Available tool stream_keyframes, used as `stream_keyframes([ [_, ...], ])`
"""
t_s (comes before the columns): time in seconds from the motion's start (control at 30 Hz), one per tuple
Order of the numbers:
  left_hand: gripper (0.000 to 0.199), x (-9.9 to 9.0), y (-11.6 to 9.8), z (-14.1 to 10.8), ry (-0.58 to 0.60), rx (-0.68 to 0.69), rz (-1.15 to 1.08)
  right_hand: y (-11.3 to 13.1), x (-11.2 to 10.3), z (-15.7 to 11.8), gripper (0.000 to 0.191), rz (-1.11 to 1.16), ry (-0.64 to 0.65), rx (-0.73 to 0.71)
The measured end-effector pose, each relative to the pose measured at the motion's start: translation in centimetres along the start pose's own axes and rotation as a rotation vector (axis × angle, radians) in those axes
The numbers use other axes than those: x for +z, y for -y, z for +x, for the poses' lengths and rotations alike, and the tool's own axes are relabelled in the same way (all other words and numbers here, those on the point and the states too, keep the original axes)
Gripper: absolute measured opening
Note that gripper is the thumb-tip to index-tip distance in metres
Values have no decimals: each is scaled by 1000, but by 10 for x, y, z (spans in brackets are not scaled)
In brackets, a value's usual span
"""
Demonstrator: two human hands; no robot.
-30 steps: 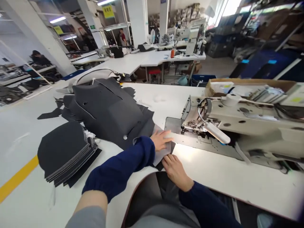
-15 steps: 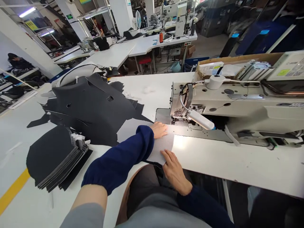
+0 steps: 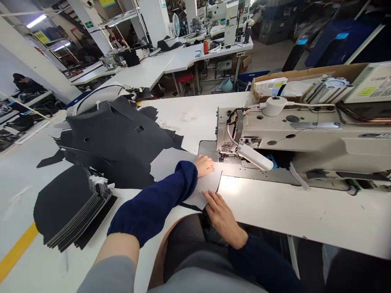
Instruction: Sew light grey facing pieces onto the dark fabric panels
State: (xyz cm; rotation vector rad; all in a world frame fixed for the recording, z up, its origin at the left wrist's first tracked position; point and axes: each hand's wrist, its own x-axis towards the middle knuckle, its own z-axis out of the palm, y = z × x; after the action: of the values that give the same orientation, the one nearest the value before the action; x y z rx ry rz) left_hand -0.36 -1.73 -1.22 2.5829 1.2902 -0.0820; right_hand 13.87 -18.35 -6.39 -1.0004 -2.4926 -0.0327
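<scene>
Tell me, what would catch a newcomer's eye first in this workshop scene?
A cream industrial sewing machine fills the right of the white table, its gooseneck lamp beside the needle. At centre, the left hand and right hand press a grey fabric piece flat. Further left lie a large dark cut-fabric pile and a black stack.

Navy sleeves, pale grey mesh fabric, charcoal panels, cream sewing machine, yellow floor stripe

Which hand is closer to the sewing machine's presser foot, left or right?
Left. The left hand rests on the grey fabric just short of the presser foot; the right hand lies farther away, at the fabric's near edge.
</scene>
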Motion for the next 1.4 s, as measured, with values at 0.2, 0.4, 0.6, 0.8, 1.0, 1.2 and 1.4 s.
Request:
stream_keyframes([
  [0.2,15,-4,15,31,-32,-32,16,-31,3,19,26,-39,12,-50],
  [0.4,17,-8,25,62,-55,-45,46,-62,7,32,30,-49,33,-50],
  [0.6,21,-12,26,69,-34,-32,52,-67,4,35,33,-58,23,-50],
  [0.8,21,-18,23,72,-27,-34,69,-69,11,32,33,-49,-4,-49],
  [1.0,44,-17,6,9,-156,143,17,-65,11,33,32,-48,-26,-24],
  [1.2,52,14,-1,-70,12,239,-39,-46,-1,28,25,-32,-20,232],
  [1.4,52,18,-10,-68,-27,153,-35,-24,6,17,30,-76,-90,99],
])
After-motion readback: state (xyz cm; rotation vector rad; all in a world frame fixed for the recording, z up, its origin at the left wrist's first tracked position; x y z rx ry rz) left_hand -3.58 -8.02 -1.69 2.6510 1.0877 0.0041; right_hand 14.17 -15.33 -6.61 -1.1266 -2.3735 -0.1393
